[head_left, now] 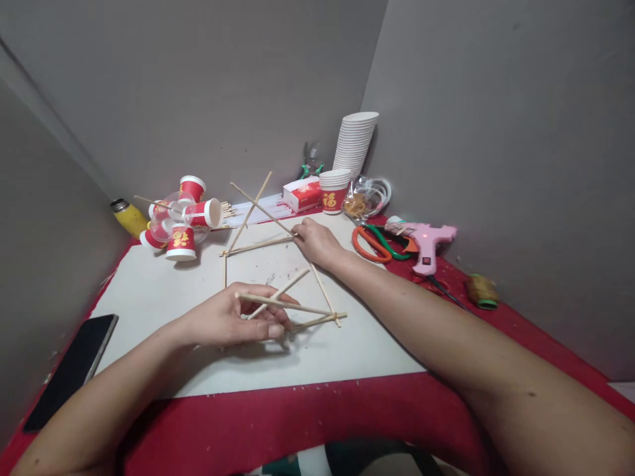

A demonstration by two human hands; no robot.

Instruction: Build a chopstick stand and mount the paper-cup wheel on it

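A frame of thin wooden sticks [258, 246] lies on a white sheet [149, 291] over a red table. My left hand [233, 322] is closed in a pinch on two loose sticks [282, 303] at the frame's near side. My right hand [315, 241] reaches across and its fingers are closed on the frame's far right corner, where several sticks meet. Two sticks rise crossed above the frame's back edge.
A cluster of red paper cups [181, 218] sits back left beside a yellow bottle [129, 217]. A stack of white cups [354, 142], orange scissors [372, 244], a pink glue gun [431, 241], a twine spool [481, 291] are right. A phone [74, 367] lies left.
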